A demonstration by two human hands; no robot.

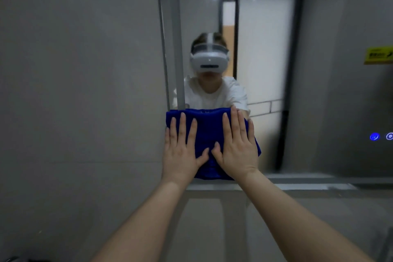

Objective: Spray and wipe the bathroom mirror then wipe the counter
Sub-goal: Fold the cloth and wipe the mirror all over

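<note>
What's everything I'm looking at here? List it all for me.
cloth: one, blue, flat against the mirror's lower left corner
mirror: one, silvery, centre and right
wall: one, grey tiles, left
door: one, white with dark frame, reflected in mirror
buttons: two, glowing blue, mirror's right side
sticker: one, yellow, far right edge
ledge: one, grey, below mirror
left hand: one, flat on cloth, fingers straight
right hand: one, flat on cloth, beside the left
</note>
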